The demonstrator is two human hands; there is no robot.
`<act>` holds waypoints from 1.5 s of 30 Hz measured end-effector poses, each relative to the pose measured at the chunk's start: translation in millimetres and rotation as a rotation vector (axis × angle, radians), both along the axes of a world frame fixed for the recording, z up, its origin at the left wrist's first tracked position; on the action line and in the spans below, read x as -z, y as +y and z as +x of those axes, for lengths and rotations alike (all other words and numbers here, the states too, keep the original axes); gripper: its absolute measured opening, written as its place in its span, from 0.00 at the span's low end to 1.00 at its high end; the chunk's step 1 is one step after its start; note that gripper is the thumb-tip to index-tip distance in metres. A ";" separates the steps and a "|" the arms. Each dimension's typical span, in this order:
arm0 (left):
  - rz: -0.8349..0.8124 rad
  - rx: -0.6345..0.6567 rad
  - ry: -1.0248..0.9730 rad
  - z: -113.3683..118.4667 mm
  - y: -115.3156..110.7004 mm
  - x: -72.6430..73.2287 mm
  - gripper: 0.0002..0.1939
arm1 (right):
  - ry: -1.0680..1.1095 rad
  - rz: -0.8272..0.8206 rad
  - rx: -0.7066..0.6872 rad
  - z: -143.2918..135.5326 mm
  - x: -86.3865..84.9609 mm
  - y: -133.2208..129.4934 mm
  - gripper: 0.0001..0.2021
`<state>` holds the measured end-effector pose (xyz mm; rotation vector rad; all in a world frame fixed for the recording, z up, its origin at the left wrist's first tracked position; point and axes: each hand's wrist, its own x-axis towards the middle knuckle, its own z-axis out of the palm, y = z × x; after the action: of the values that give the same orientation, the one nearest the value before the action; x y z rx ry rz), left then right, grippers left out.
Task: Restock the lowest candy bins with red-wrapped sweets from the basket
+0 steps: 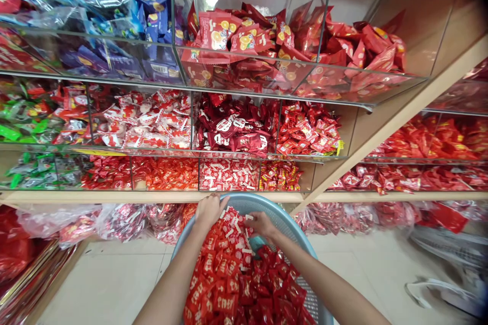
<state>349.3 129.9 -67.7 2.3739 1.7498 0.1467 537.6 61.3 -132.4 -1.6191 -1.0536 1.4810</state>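
A round blue-grey plastic basket (pixel 305 244) with perforated sides stands below the shelves, filled with wrapped sweets. Orange-red packets (pixel 219 269) lie at its left, dark red packets (pixel 270 284) at its right, and red-and-white packets (pixel 232 228) at the far side. My left hand (pixel 209 210) rests over the far left rim, closed around it, thumb pointing right. Inside the basket, my right hand (pixel 261 224) reaches to the right edge of the red-and-white packets with its fingers bent together; whether a packet is between them is too small to tell.
Glass-fronted shelves (pixel 236 92) hold red, blue, green and white sweets in compartments ahead. A wooden post (pixel 400 114) slants at the right. Bagged sweets (pixel 125 221) lie under the lowest shelf. Pale floor tiles (pixel 114 269) flank the basket, with a white-strapped item (pixel 438 289) at the right.
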 end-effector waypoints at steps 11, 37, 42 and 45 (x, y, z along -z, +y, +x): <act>-0.022 -0.011 -0.011 0.5 -0.3 -2.0 0.36 | 0.069 0.034 0.053 -0.3 -8.7 -4.6 0.15; -0.033 -0.026 0.003 0.9 -1.2 -4.3 0.35 | -0.038 0.331 0.202 1.3 -25.0 -6.8 0.13; -0.013 -0.014 -0.007 1.0 -1.7 -5.5 0.35 | -0.350 0.649 0.052 -17.2 -15.0 -1.3 0.08; -0.027 -0.026 -0.008 1.0 -1.5 -6.0 0.35 | -0.382 0.679 -0.010 -22.1 -7.0 -3.3 0.09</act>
<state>350.4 128.4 -61.7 2.3293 1.7685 0.1349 515.5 58.1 -125.4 -1.4031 -1.5635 0.6902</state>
